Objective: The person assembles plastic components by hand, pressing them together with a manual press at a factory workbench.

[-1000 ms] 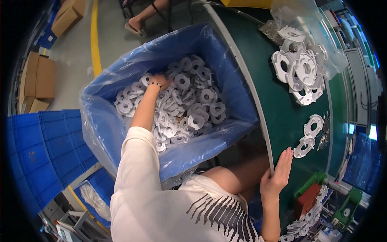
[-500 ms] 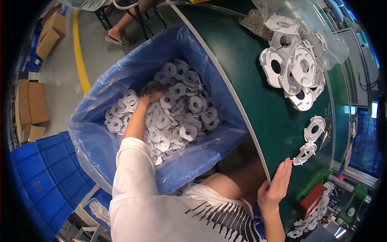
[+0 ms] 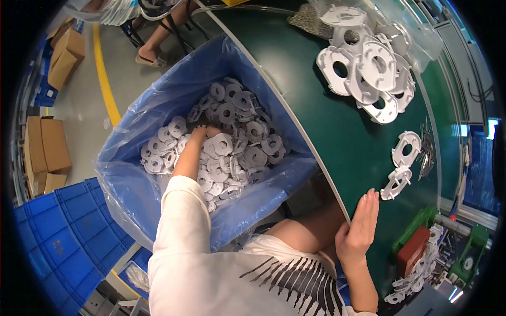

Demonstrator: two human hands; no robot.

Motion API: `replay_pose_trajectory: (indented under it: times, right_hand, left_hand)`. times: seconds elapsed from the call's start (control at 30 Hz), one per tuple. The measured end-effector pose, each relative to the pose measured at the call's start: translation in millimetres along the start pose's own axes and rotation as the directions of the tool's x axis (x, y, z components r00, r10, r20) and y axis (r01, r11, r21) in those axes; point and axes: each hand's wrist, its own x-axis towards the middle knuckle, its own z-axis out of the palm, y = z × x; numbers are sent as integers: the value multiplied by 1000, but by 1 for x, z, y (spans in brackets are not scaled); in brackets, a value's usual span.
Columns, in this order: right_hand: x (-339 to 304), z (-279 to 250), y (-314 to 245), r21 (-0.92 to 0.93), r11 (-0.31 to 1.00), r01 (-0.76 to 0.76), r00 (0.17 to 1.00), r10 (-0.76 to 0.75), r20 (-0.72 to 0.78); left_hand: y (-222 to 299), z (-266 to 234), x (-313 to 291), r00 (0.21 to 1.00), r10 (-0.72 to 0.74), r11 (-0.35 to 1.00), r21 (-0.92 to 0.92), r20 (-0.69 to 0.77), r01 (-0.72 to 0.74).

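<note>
My left hand (image 3: 204, 131) reaches down into a large bin lined with blue plastic film (image 3: 124, 168). Loose white plastic ring-shaped parts (image 3: 224, 145) fill it, and my fingers are partly hidden among them. Whether they grip a part does not show. On the edge of the green table (image 3: 311, 121) rests my right hand (image 3: 359, 226), fingers stretched out together and holding nothing. Just beyond its fingertips lie two white plastic parts, the nearer one (image 3: 388, 191) and the farther one (image 3: 397, 157). Thin metal pins (image 3: 427, 158) lie beside them.
Farther back on the table sits a heap of larger white plastic parts (image 3: 363, 87) beside a bag of small metal pieces (image 3: 308, 22). A green metal fixture (image 3: 472, 253) and a red-brown block (image 3: 414, 252) stand at right. Blue crates (image 3: 68, 231), cardboard boxes (image 3: 50, 145) and another person's foot (image 3: 150, 55) are left.
My left hand has shifted slightly right and lower within the bin, and parts around it have moved. The right hand stays flat at the table edge. The whole view has shifted a little.
</note>
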Motion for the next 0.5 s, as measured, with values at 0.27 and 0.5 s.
replay_pose_trajectory:
  times: [0.27,0.5]
  right_hand:
    - [-7,5,11,36,999,-3,998,5,-63]
    - [-4,0,4,3,999,40,992,-39,-122]
  left_hand:
    - [75,-8,-15,981,-76,983,-149,177,103]
    - [89,20,-50,936,-312,895,-381,-165,231]
